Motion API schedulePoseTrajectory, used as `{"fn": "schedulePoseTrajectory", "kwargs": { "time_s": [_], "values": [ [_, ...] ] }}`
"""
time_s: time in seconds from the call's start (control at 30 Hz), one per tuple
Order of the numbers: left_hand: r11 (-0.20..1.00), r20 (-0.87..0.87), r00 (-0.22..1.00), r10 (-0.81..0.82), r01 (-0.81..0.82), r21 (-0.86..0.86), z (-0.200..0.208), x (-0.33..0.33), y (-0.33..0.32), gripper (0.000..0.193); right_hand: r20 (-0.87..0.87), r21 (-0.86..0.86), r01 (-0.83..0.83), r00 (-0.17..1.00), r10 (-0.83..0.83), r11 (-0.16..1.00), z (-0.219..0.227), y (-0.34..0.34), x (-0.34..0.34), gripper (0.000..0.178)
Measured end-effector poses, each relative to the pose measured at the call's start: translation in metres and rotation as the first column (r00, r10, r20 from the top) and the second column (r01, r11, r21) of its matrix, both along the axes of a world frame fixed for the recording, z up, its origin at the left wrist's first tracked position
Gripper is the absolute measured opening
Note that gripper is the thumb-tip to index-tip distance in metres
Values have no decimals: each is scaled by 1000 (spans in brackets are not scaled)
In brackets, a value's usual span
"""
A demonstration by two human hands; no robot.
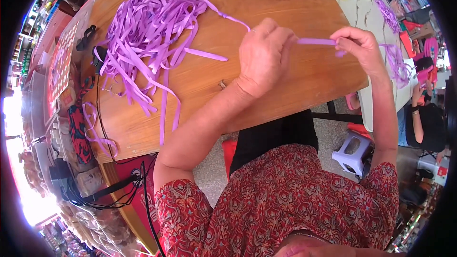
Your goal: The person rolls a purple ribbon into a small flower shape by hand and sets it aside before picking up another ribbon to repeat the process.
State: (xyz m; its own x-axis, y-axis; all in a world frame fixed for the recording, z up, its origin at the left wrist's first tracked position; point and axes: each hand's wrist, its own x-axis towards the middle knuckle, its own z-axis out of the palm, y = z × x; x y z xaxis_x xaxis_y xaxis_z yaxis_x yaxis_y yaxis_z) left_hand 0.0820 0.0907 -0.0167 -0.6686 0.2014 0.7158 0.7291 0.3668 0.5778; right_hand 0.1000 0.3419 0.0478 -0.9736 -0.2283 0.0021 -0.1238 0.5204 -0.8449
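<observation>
A long purple ribbon [316,41] is stretched in a short taut length between my two hands, above the wooden table [304,85]. My left hand [266,52] is closed around it, with the back of the hand hiding the fingertips. Thumb and fingers of my right hand [361,49] pinch the other end of that length. From the left hand, the ribbon runs up and left to a tangled purple ribbon pile [147,33], and small knots show along it. Past my right hand, more looped ribbon [397,64] hangs near the white table.
A marbled white table [350,4] adjoins the wooden one at right, bearing another purple bundle [388,14]. Black cables [97,109] run down the left side. A pale plastic stool [352,154] stands below at right. Another person [428,123] sits at the far right.
</observation>
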Motion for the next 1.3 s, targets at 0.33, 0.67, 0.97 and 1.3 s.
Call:
{"fn": "schedulePoseTrajectory", "kwargs": {
  "time_s": [0.33, 0.67, 0.97, 1.3],
  "values": [
    [989, -104, 984, -143, 137, -62, 2, 9, 13, 45, -88, -53, -106, 991, 101, 993, -20, -47, 6, 9],
    [991, 145, 981, -128, 122, 51, 3, 14, 9, 15, -150, -16, -113, 983, 109, 994, -25, -40, 6, 11],
    [999, 57, 998, -29, 27, 34, 5, -3, 2, 7, -271, 143, -71, 956, 109, 987, -25, -28, 6, 13],
    [976, 60, 977, -206, 210, -61, 3, 7, 12, 34, -81, -114, -102, 992, 93, 988, -27, -32, 10, 10]
  ]
}}
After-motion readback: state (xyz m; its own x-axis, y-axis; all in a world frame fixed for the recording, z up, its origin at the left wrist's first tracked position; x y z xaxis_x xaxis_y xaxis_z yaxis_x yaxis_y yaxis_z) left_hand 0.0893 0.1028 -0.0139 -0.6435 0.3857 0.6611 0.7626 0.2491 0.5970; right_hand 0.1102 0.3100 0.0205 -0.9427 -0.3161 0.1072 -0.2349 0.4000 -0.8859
